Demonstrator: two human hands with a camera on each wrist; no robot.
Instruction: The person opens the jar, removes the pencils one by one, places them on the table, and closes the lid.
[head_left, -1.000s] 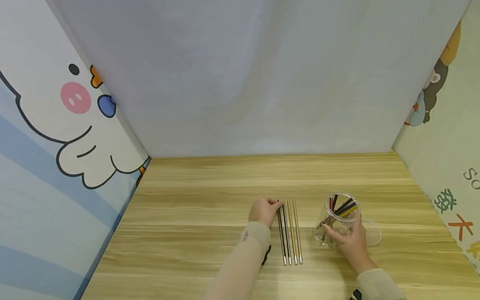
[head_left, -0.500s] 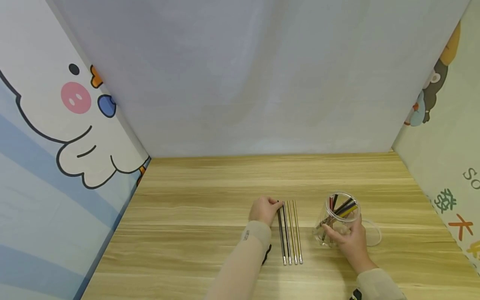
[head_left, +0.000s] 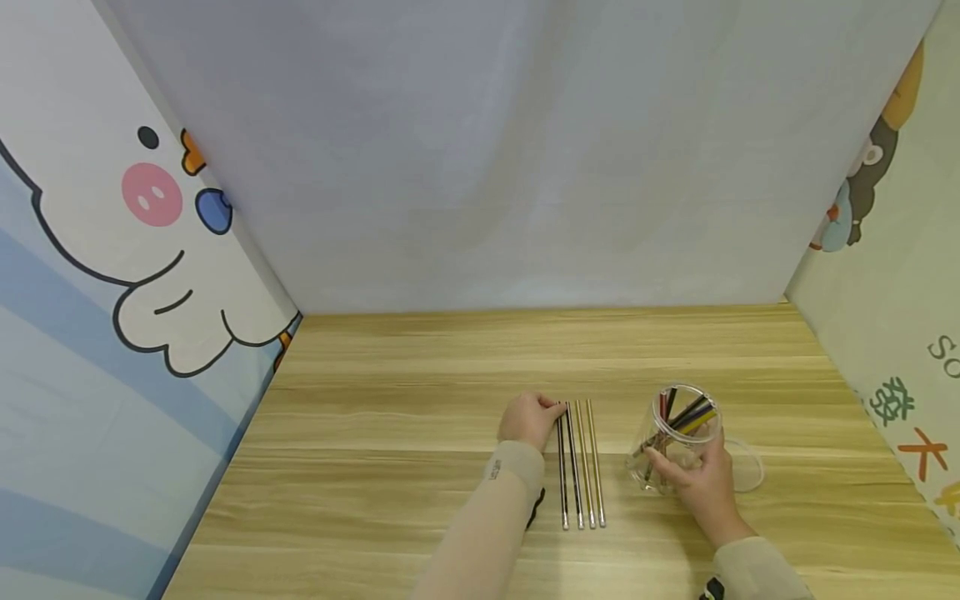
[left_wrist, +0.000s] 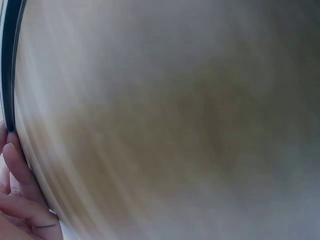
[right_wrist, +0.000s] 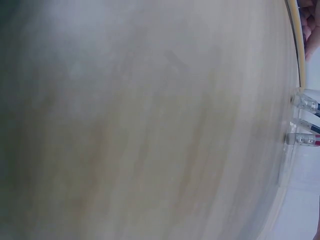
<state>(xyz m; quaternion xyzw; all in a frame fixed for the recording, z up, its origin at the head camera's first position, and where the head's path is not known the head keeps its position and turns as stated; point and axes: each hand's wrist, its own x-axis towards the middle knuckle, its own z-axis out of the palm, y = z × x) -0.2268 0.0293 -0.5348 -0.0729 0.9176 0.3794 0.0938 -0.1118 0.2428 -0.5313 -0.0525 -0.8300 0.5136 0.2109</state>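
My left hand (head_left: 528,421) pinches the far tip of the leftmost black pencil (head_left: 562,475) on the table. Close beside that one lie a second black pencil (head_left: 576,475) and two gold pencils (head_left: 592,475), roughly parallel, silver ends towards me. In the left wrist view, fingers (left_wrist: 22,167) meet the tip of a dark pencil (left_wrist: 10,65) at the left edge. My right hand (head_left: 705,483) grips a clear jar (head_left: 641,462), its thumb across the near side. Several pencils (head_left: 686,414) in black, red and yellow lean inside the jar; their silver ends (right_wrist: 301,139) show in the right wrist view.
A clear round lid (head_left: 750,467) lies on the wooden table (head_left: 390,400) just right of the jar, partly behind my right hand. A grey wall (head_left: 480,183) borders the table's back, with cartoon-printed panels on both sides.
The leftmost black pencil has shifted slightly: its near end has moved a little left, opening a wider gap to the second black pencil. My right hand and the jar stay put.
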